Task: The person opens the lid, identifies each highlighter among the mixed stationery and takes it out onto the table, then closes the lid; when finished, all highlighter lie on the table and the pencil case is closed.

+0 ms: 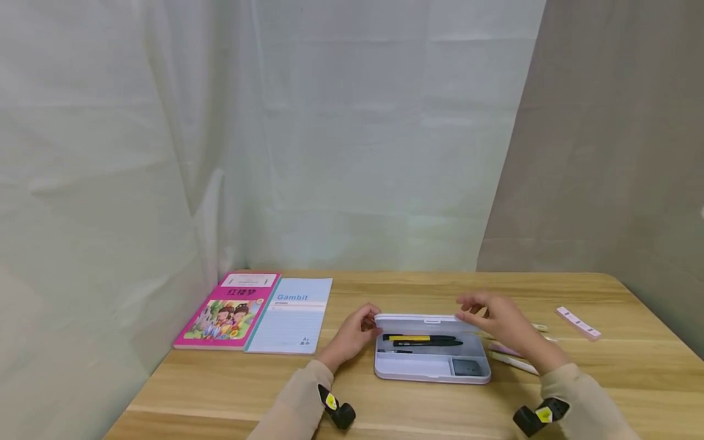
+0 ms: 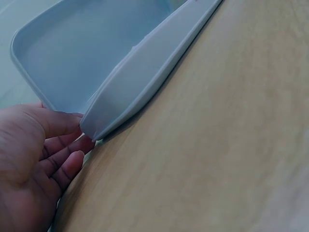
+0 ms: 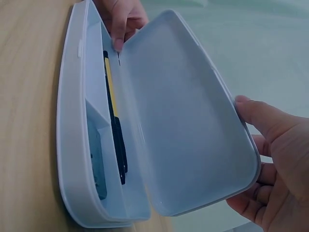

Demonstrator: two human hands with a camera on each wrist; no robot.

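Observation:
A white pencil case (image 1: 412, 368) lies on the wooden table with its lid (image 3: 188, 111) raised. Inside are a black-and-yellow pen (image 1: 415, 338), a black pen (image 1: 440, 343) and a small black-tipped item (image 1: 397, 351). A dark block (image 1: 467, 366) fills the small right compartment. My left hand (image 1: 354, 336) pinches the case's left end near the hinge, thumb on the corner and fingers behind it, as the left wrist view shows. My right hand (image 1: 497, 318) holds the lid's free edge, thumb on the rim and fingers curled behind.
At the left lie a pink illustrated book (image 1: 220, 311) and a light blue notebook (image 1: 291, 315), side by side. Several pens, one a white pen (image 1: 514, 362), lie partly hidden beneath my right forearm. Farther right is a pink-and-white strip (image 1: 579, 322). Pale curtains (image 1: 374, 153) hang behind the table.

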